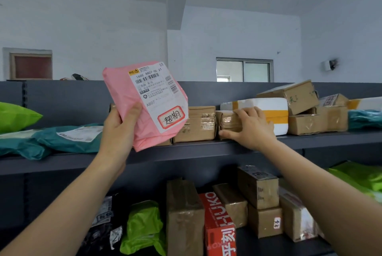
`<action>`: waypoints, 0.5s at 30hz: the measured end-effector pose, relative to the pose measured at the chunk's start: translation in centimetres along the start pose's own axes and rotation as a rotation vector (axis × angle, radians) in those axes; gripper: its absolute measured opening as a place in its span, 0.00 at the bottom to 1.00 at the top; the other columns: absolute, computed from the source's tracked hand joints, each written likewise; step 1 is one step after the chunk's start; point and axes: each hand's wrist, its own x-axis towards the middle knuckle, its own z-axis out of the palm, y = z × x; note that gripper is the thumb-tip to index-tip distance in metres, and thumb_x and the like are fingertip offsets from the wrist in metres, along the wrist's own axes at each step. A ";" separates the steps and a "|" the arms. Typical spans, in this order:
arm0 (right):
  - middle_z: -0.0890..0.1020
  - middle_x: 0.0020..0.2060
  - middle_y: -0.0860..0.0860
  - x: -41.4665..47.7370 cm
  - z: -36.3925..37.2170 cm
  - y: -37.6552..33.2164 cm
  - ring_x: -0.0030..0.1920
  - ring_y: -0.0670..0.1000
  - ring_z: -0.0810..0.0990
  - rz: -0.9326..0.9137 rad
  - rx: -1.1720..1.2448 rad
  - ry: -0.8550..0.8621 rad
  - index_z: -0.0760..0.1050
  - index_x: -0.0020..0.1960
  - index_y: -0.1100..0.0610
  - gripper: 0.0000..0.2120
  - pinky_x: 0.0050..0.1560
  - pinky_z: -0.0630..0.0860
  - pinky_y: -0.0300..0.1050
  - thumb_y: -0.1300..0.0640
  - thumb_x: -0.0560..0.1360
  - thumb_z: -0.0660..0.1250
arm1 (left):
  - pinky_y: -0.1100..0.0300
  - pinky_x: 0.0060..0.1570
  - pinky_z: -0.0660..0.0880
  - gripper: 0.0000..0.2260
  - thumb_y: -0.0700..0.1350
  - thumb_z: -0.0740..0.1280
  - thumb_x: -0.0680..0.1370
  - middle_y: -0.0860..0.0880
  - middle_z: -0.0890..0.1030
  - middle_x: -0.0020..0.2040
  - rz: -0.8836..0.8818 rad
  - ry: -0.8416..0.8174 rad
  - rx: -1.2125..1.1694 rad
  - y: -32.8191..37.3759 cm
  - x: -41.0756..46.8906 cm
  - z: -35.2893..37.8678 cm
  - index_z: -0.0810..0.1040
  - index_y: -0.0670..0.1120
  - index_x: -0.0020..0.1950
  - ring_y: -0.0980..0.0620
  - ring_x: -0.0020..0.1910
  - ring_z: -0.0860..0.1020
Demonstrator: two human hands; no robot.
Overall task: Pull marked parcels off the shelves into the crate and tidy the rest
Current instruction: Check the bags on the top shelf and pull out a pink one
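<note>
Left hand (119, 123) is pinching a seemingly soft, light pink parcel (148, 102) by its lower edge; right hand (252, 125) is clasping a small, likely stiff box (226, 120) on the shelf (186, 150).

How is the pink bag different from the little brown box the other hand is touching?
The pink bag is held up by the left hand; the little brown box sits on the shelf, gripped by the right hand. The pink bag is soft, crinkly plastic; the little brown box is taped cardboard. The pink bag shows a red-bordered sticker; the little brown box shows none. Both are parcels.
</note>
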 end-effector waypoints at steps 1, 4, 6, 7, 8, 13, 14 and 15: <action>0.62 0.71 0.52 -0.1 0.3 -0.2 0.71 0.57 0.57 0.012 -0.006 0.030 0.60 0.71 0.47 0.40 0.65 0.62 0.65 0.28 0.66 0.63 | 0.63 0.46 0.74 0.13 0.49 0.64 0.79 0.56 0.80 0.54 -0.005 -0.004 -0.001 -0.1 0.1 0.1 0.73 0.47 0.62 0.58 0.52 0.79; 0.65 0.66 0.54 -0.5 1.1 -1.1 0.64 0.59 0.65 0.066 0.083 0.202 0.63 0.66 0.51 0.35 0.61 0.68 0.60 0.31 0.67 0.65 | 0.58 0.51 0.74 0.06 0.50 0.64 0.78 0.55 0.80 0.56 -0.016 -0.025 -0.006 -0.6 0.3 0.4 0.74 0.54 0.55 0.55 0.55 0.78; 0.66 0.63 0.56 -0.7 1.6 -1.7 0.61 0.60 0.66 0.087 0.176 0.295 0.65 0.63 0.54 0.32 0.57 0.71 0.57 0.36 0.68 0.68 | 0.56 0.53 0.74 0.03 0.49 0.64 0.79 0.57 0.80 0.54 -0.012 -0.034 -0.024 -0.7 0.2 0.8 0.74 0.58 0.51 0.56 0.55 0.78; 0.65 0.63 0.56 -0.8 1.9 -1.9 0.61 0.59 0.66 0.093 0.215 0.327 0.65 0.62 0.55 0.31 0.55 0.73 0.55 0.38 0.68 0.69 | 0.57 0.53 0.74 0.04 0.49 0.64 0.79 0.59 0.80 0.53 -0.006 -0.034 -0.032 -0.7 0.1 0.9 0.74 0.59 0.49 0.56 0.54 0.78; 0.65 0.63 0.55 -0.9 2.2 -2.1 0.61 0.59 0.65 0.100 0.254 0.355 0.65 0.61 0.56 0.30 0.53 0.73 0.52 0.40 0.68 0.70 | 0.57 0.53 0.73 0.04 0.49 0.64 0.79 0.60 0.80 0.52 -0.001 -0.034 -0.037 -0.8 0.0 1.1 0.74 0.59 0.49 0.57 0.54 0.78; 0.66 0.59 0.54 -1.6 3.3 -2.3 0.61 0.56 0.64 0.097 0.466 0.518 0.66 0.53 0.58 0.26 0.51 0.69 0.46 0.47 0.65 0.75 | 0.57 0.52 0.75 0.04 0.49 0.64 0.78 0.59 0.81 0.52 -0.023 -0.039 -0.072 -1.3 -0.1 1.0 0.74 0.59 0.51 0.57 0.53 0.79; 0.66 0.58 0.55 -1.9 3.6 -2.2 0.60 0.56 0.65 0.090 0.487 0.553 0.66 0.53 0.59 0.26 0.52 0.70 0.46 0.48 0.65 0.75 | 0.57 0.53 0.74 0.04 0.49 0.64 0.78 0.59 0.81 0.53 -0.023 -0.039 -0.076 -1.4 -0.1 1.0 0.75 0.59 0.51 0.57 0.53 0.79; 0.66 0.58 0.55 -2.2 3.9 -2.1 0.59 0.55 0.66 0.084 0.497 0.580 0.66 0.53 0.59 0.27 0.53 0.70 0.47 0.48 0.65 0.76 | 0.57 0.53 0.74 0.05 0.49 0.64 0.79 0.59 0.81 0.53 -0.022 -0.038 -0.081 -1.4 -0.1 1.0 0.75 0.59 0.52 0.57 0.53 0.79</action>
